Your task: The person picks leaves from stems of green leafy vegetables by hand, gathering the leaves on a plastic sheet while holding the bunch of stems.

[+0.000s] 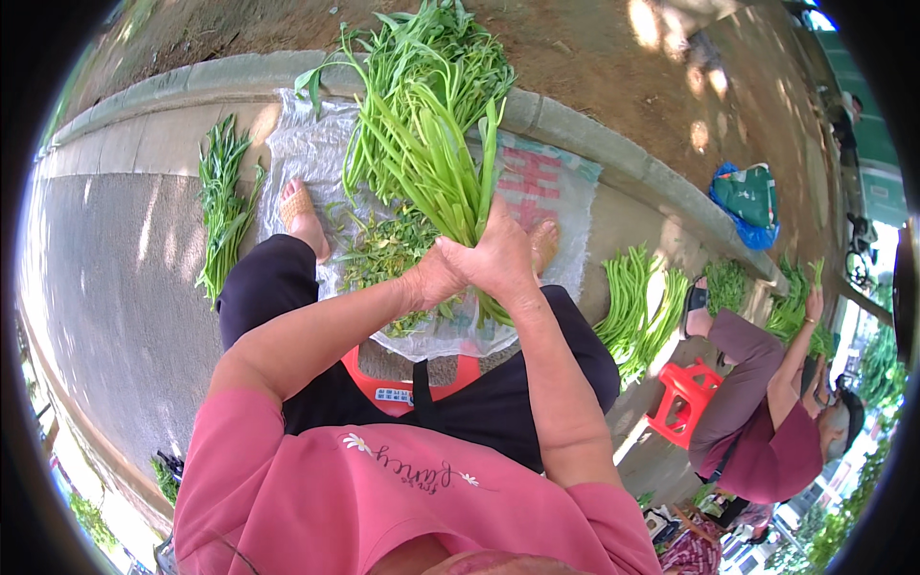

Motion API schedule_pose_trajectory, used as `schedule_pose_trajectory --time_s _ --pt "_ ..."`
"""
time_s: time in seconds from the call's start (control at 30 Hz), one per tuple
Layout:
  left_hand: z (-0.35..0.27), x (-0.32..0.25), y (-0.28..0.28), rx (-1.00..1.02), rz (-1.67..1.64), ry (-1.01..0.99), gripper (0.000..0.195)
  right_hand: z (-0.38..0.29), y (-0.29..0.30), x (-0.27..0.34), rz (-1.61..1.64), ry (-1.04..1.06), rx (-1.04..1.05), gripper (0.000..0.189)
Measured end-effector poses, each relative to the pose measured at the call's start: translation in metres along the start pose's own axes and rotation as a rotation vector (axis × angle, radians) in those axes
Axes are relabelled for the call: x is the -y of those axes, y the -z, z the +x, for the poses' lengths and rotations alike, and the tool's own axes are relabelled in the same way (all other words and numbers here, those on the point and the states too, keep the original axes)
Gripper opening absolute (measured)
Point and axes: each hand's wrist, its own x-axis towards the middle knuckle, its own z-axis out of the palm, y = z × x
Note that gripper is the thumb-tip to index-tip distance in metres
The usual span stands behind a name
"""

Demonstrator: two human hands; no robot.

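A thick bunch of green leafy-vegetable stems (449, 176), apparently water spinach, is gripped in both my hands. My right hand (502, 251) wraps around the stems, its thumb pointing left. My left hand (438, 274) closes against the same bunch just below, touching the right; its fingers are partly hidden. Cut stem ends show beneath my wrists. Beyond the bunch, a heap of leafy greens (424, 50) lies at the far side of a whitish plastic sheet (309, 136). Loose trimmed leaves (392, 244) are scattered on the sheet between my sandalled feet.
One leafy bundle (226, 208) lies on the pavement at left, and several stem bundles (640, 309) at right. A stone kerb (575, 136) runs behind the sheet. A red plastic stool (683, 402) stands beside a seated person (769, 445) handling greens. A blue bag (747, 208) sits near the kerb.
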Motion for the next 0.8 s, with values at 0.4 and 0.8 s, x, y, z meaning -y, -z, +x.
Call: schedule_pose_trajectory --time_s 0.4,0.8 --pt "0.005 -0.009 0.001 -0.102 0.434 -0.407 0.039 0.000 -0.017 -0.014 0.215 0.122 -0.156 0.055" --pt "0.010 -0.048 0.007 0.030 0.444 -0.225 0.062 0.010 -0.003 -0.005 0.852 0.016 -0.178 0.029"
